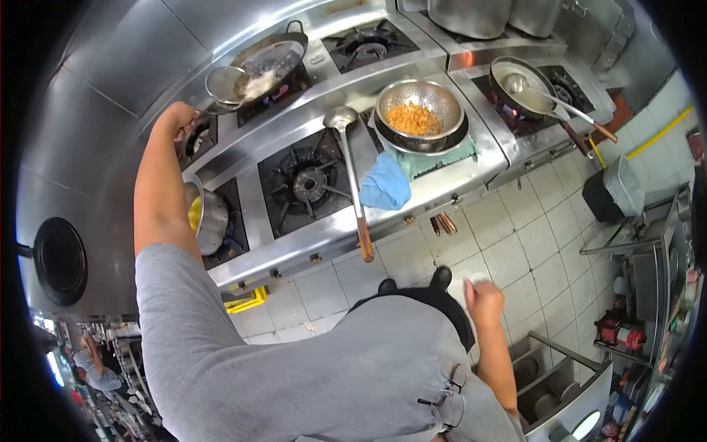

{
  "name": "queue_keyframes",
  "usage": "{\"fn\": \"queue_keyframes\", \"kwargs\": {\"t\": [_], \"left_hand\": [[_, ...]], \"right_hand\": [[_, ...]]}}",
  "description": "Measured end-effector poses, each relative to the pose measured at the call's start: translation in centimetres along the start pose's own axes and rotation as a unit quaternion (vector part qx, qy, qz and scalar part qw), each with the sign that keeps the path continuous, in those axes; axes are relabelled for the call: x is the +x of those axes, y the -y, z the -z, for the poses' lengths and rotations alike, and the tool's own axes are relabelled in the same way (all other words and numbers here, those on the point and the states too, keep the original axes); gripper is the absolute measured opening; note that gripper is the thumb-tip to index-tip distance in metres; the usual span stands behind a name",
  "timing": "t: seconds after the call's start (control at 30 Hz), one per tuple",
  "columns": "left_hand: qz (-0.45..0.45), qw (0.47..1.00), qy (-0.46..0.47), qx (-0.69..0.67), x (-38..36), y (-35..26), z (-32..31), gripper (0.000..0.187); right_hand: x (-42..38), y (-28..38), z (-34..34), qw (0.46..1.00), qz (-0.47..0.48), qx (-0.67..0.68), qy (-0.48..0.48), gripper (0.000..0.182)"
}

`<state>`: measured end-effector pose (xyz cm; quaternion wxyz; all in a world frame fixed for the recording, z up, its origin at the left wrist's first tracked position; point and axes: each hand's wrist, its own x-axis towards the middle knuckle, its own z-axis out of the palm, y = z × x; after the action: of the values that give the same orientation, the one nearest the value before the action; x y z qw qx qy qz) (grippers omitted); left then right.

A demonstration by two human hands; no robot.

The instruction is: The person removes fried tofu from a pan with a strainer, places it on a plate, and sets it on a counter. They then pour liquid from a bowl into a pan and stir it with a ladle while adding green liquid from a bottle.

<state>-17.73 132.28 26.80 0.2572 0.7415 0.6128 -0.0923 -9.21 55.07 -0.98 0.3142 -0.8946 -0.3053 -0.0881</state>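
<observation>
My left hand (180, 119) is closed on the handle of a round strainer (227, 84) at the upper left. The strainer's bowl is at the edge of a wok (272, 62) on the back burner, which holds bubbling liquid with pale foam. At the lower right, my right hand (484, 300) hangs beside my body above the floor, fingers curled, with nothing in it. A long-handled ladle (350, 166) lies across the stove front. Right of it, a perforated bowl of orange food (414, 120) rests in a dark pan, near a blue cloth (385, 183).
At the left stands a metal pot (213, 221) with yellow content. Another wok (524, 87) with a ladle sits on the right stove, its handles jutting over the edge. Big pots (470, 16) stand behind. A lined bin (615, 190) and metal shelving are at the right.
</observation>
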Motion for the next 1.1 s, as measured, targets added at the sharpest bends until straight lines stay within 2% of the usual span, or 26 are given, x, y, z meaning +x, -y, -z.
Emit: {"fn": "queue_keyframes", "kwargs": {"t": [0.03, 0.07, 0.1, 0.13, 0.17, 0.2, 0.23, 0.3, 0.37, 0.47, 0.6, 0.67, 0.7, 0.77, 0.87, 0.9, 1.0, 1.1], "left_hand": [[-0.005, 1.000, -0.004, -0.007, -1.6, 0.0, 0.0, 0.015], [-0.024, 0.996, 0.011, -0.081, -3.3, -0.1, -0.7, 0.016], [-0.043, 0.984, 0.028, -0.168, -4.6, 0.4, -1.4, 0.017], [-0.057, 0.983, 0.020, -0.171, -6.2, 0.4, -2.5, 0.020], [-0.060, 0.975, 0.073, -0.204, -3.8, 1.7, -2.8, 0.022], [-0.055, 0.962, 0.112, -0.245, -2.4, 2.6, -3.6, 0.017], [-0.054, 0.945, 0.150, -0.286, -1.3, 3.1, -4.4, 0.013], [-0.080, 0.922, 0.179, -0.335, -0.4, 4.0, -6.5, 0.015], [-0.092, 0.881, 0.178, -0.428, -1.9, 4.0, -8.9, 0.016], [-0.127, 0.850, 0.157, -0.487, -3.6, 4.0, -13.0, 0.007], [-0.177, 0.826, 0.123, -0.521, -4.2, 3.9, -17.1, 0.008], [-0.174, 0.817, 0.110, -0.538, -4.7, 3.7, -18.3, 0.007], [-0.169, 0.810, 0.100, -0.552, -4.8, 3.6, -18.8, 0.007], [-0.177, 0.801, 0.098, -0.563, -4.9, 3.6, -19.7, 0.007], [-0.183, 0.805, 0.071, -0.560, -5.1, 3.5, -20.9, 0.013], [-0.184, 0.804, 0.068, -0.561, -5.4, 3.4, -21.2, 0.013], [-0.183, 0.796, 0.056, -0.574, -6.0, 3.2, -22.0, 0.013], [-0.183, 0.796, 0.050, -0.575, -6.5, 2.9, -22.3, 0.011]], "right_hand": [[-3.8, -3.0, -0.5, 0.993, -0.083, -0.062, 0.064, 0.034], [-7.8, -5.4, -1.0, 0.978, -0.165, -0.084, 0.092, 0.038], [-17.2, -10.8, -2.5, 0.923, -0.322, -0.141, 0.158, 0.046], [-23.0, -13.7, -3.0, 0.914, -0.302, -0.190, 0.196, 0.048], [-27.1, -14.5, -2.7, 0.872, -0.341, -0.217, 0.276, 0.045], [-39.1, -21.8, -6.3, 0.897, -0.184, -0.271, 0.296, 0.041], [-40.7, -22.5, -5.7, 0.875, -0.219, -0.250, 0.353, 0.040], [-41.4, -21.8, -5.1, 0.841, -0.252, -0.223, 0.423, 0.039], [-40.7, -21.9, -5.3, 0.834, -0.254, -0.205, 0.444, 0.039], [-39.3, -22.5, -5.9, 0.838, -0.230, -0.187, 0.458, 0.037], [-37.9, -24.6, -6.8, 0.857, -0.122, -0.199, 0.460, 0.036], [-37.0, -25.8, -7.0, 0.867, -0.075, -0.212, 0.445, 0.035], [-33.7, -23.2, -5.4, 0.876, -0.193, -0.148, 0.417, 0.035], [-24.8, -15.3, -1.1, 0.868, -0.409, -0.005, 0.283, 0.035], [-23.3, -14.5, -1.4, 0.837, -0.491, 0.004, 0.241, 0.040], [-23.9, -15.4, -1.7, 0.838, -0.489, 0.004, 0.241, 0.040], [-27.4, -19.7, -3.7, 0.840, -0.409, -0.070, 0.349, 0.047], [-27.9, -20.7, -4.8, 0.835, -0.389, -0.090, 0.380, 0.048]]}}
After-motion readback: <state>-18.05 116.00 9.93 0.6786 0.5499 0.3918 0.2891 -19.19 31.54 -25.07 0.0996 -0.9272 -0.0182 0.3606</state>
